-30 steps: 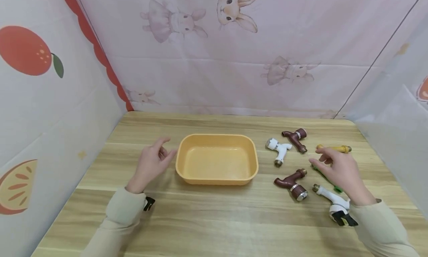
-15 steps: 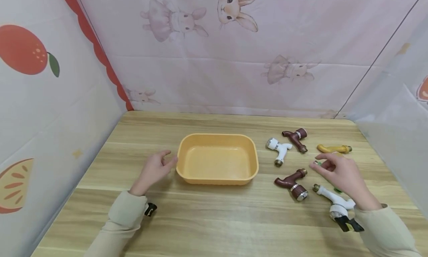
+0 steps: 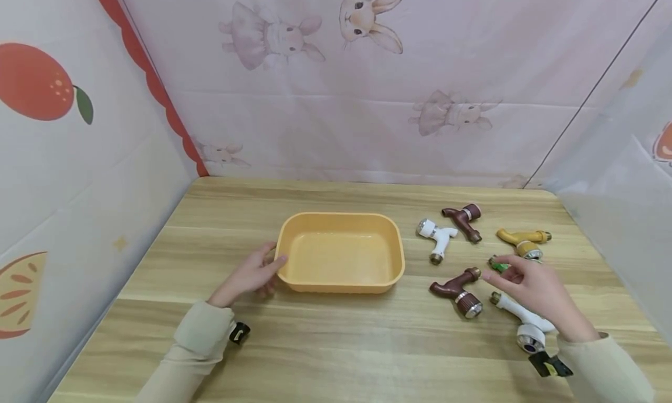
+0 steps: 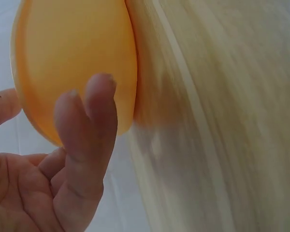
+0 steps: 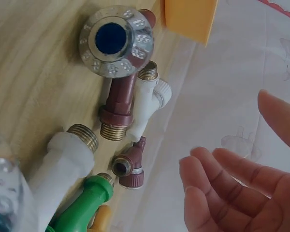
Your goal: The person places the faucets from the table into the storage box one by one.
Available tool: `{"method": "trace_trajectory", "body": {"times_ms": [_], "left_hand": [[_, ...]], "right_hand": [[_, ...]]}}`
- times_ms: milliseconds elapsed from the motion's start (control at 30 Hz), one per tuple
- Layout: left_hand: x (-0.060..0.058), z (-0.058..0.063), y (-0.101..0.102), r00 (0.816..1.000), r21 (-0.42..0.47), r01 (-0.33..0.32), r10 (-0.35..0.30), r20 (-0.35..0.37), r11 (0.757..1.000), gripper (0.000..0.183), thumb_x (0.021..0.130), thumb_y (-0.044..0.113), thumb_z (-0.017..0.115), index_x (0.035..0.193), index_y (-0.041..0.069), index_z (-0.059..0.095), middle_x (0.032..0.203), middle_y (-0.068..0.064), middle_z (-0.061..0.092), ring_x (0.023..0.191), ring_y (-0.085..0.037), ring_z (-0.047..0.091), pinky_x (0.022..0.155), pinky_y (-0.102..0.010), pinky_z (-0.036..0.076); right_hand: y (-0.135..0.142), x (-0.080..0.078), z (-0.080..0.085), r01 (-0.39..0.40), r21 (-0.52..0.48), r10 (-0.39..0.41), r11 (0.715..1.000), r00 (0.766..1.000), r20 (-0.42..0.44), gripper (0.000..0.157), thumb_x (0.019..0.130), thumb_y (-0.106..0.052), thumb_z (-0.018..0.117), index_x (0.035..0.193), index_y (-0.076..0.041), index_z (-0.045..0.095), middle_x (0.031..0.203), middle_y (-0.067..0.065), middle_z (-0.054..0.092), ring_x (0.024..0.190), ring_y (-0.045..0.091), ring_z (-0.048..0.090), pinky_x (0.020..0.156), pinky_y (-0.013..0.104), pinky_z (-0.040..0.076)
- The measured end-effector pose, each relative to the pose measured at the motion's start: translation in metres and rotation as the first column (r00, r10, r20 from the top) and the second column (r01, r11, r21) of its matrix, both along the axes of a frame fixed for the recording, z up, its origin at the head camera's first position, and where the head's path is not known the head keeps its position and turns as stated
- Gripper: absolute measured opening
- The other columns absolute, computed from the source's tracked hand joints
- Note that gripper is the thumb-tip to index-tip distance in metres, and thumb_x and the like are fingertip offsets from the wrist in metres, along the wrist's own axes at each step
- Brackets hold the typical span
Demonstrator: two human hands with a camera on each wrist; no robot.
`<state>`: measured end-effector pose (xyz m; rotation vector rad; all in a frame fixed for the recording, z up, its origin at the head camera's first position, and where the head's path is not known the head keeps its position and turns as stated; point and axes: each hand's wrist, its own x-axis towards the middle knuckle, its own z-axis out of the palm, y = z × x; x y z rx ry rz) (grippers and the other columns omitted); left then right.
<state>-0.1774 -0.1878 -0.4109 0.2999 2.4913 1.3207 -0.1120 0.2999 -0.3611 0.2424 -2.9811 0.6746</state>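
A yellow plastic basin (image 3: 341,260) stands on the wooden table. My left hand (image 3: 254,273) grips its left side, the thumb over the rim and the other fingers along the outer wall (image 4: 87,48). My right hand (image 3: 535,289) hovers over the taps on the right, thumb and fingers apart and nothing between them. Partly hidden beneath it lies a green tap (image 3: 500,266). Close by are a white tap (image 3: 525,316) toward the wrist, a maroon tap (image 3: 458,291) to the left and a yellow tap (image 3: 522,238) beyond.
Farther back, another white tap (image 3: 440,237) and a second maroon tap (image 3: 464,221) lie right of the basin. Printed fabric walls (image 3: 336,129) close in the table (image 3: 336,344) at the back and both sides. Black straps show at both cuffs.
My left hand has moved from beside the basin onto its rim and taken hold. My right hand has shifted slightly toward me, uncovering more of the yellow tap. The taps stay put.
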Motion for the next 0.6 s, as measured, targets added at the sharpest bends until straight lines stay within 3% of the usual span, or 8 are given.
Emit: {"method": "trace_trajectory", "body": {"times_ms": [200, 400, 600], "left_hand": [[0.0, -0.002, 0.002, 0.999, 0.017, 0.044, -0.044, -0.024, 0.999, 0.062, 0.093, 0.031, 0.051, 0.141, 0.001, 0.023, 0.067, -0.014, 0.06, 0.049, -0.024, 0.059, 0.04, -0.035, 0.052], [0.0, -0.003, 0.004, 1.0, 0.015, 0.02, -0.02, 0.001, 1.0, 0.06, 0.091, 0.019, 0.054, 0.141, 0.004, 0.024, 0.066, -0.014, 0.06, 0.052, -0.025, 0.06, 0.042, -0.036, 0.053], [0.001, -0.002, 0.006, 1.0, 0.002, 0.004, -0.004, 0.005, 1.0, 0.058, 0.09, 0.015, 0.054, 0.14, 0.003, 0.026, 0.067, -0.012, 0.06, 0.054, -0.025, 0.06, 0.043, -0.036, 0.053]], "right_hand": [[-0.002, 0.002, -0.009, -0.043, 0.006, 0.043, 0.999, 0.999, 0.013, 0.046, 0.082, -0.032, 0.067, 0.107, 0.005, 0.061, 0.073, -0.001, 0.063, 0.063, 0.013, 0.057, 0.055, 0.03, 0.049], [-0.006, 0.003, -0.018, -0.072, 0.019, 0.07, 0.997, 0.991, 0.117, 0.051, 0.081, -0.034, 0.067, 0.109, 0.008, 0.058, 0.077, 0.001, 0.062, 0.064, 0.014, 0.058, 0.054, 0.03, 0.049], [-0.01, 0.004, -0.024, -0.058, 0.07, 0.047, 0.996, 0.987, 0.152, 0.064, 0.077, -0.045, 0.068, 0.111, 0.009, 0.057, 0.084, 0.01, 0.062, 0.069, 0.022, 0.057, 0.058, 0.039, 0.051]]}}
